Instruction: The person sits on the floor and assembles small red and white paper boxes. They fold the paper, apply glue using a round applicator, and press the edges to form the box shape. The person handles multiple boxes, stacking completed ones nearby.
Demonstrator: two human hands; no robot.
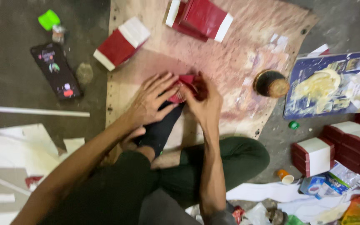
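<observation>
On stained board — hands gripping red box

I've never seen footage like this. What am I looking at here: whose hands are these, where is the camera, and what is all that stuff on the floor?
There is no machine here. The single picture comes from a camera worn on a person's head, looking down at their own two bare hands while they sit on the floor, legs folded.

The left hand and the right hand meet over a small red piece, which both grip; a dark sock-covered foot lies just beneath it. What the piece is exactly, I cannot tell.

They work over a stained brown board. On it lie red-and-white boxes, and more are stacked at the right. A round dark pot sits near a blue sheet smeared with yellowish paste. At the left lies a phone near a green-capped bottle.
</observation>
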